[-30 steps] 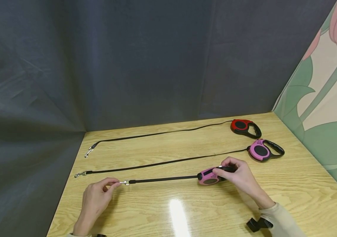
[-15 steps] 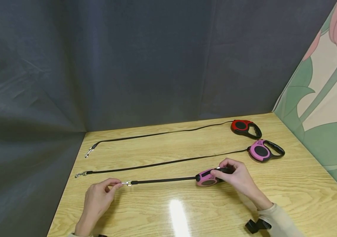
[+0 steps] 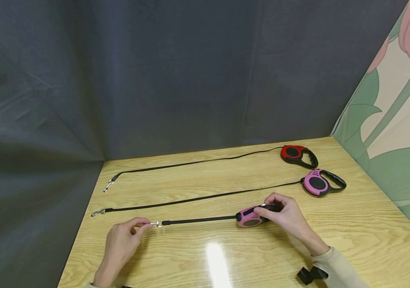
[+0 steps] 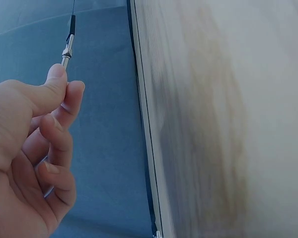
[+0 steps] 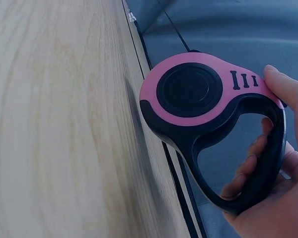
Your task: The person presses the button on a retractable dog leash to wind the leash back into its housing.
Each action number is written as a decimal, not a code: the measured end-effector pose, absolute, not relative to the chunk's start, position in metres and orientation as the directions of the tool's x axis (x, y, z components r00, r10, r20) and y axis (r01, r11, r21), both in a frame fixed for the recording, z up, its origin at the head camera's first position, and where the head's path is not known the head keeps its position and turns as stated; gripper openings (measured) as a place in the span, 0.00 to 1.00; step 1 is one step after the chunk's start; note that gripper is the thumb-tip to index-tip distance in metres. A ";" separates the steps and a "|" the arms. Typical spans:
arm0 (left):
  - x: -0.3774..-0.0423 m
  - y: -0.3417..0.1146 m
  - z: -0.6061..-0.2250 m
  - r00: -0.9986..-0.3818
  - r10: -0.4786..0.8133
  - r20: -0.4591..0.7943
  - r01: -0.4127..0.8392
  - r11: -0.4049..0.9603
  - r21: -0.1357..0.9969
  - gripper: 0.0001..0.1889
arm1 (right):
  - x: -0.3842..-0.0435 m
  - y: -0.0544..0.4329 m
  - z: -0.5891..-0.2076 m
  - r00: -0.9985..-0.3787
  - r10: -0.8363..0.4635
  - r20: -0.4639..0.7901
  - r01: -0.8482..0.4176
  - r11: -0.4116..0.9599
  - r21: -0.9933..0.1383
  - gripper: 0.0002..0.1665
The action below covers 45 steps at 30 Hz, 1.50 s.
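Note:
Near the front of the table, my right hand grips the black handle of a pink retractable dog leash. Its fingers wrap through the handle loop, and the thumb lies on top by the pink casing. From the casing a black strap runs straight and taut to the left. At the strap's end is a silver snap hook, which my left hand pinches between thumb and forefinger. The other left fingers are loosely curled below.
Behind the held leash lies a second pink leash, strap stretched left to its snap hook. Farther back a red leash lies likewise extended, its hook at left. A dark curtain borders the wooden table.
My left hand has moved a little right with the snap hook, and the right hand has shifted slightly left with the casing. The strap between them is shorter. The other leashes lie unmoved.

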<state>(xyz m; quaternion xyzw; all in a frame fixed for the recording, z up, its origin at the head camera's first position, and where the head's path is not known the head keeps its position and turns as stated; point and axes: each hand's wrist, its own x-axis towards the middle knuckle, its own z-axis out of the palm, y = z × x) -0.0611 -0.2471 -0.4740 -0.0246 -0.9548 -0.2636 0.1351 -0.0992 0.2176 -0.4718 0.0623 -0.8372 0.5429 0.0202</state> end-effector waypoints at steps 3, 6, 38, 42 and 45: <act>-0.061 -0.246 -0.474 -0.965 -0.027 0.260 0.110 0.859 0.501 0.04 | -0.099 0.217 -0.473 -0.991 -0.083 0.105 -0.130 0.407 -0.904 0.15; -0.061 -0.245 -0.474 -0.966 -0.023 0.257 0.114 0.856 0.505 0.03 | -0.098 0.217 -0.473 -0.992 -0.081 0.101 -0.125 0.404 -0.906 0.15; -0.059 -0.238 -0.473 -0.972 -0.008 0.236 0.119 0.846 0.520 0.02 | -0.099 0.206 -0.475 -0.991 -0.088 0.100 -0.125 0.362 -0.924 0.15; -0.059 -0.237 -0.473 -0.969 -0.001 0.245 0.131 0.844 0.521 0.02 | -0.098 0.204 -0.474 -0.991 -0.094 0.100 -0.127 0.364 -0.923 0.15; -0.059 -0.237 -0.473 -0.968 -0.002 0.252 0.133 0.846 0.516 0.02 | -0.099 0.203 -0.474 -0.990 -0.099 0.103 -0.133 0.363 -0.922 0.15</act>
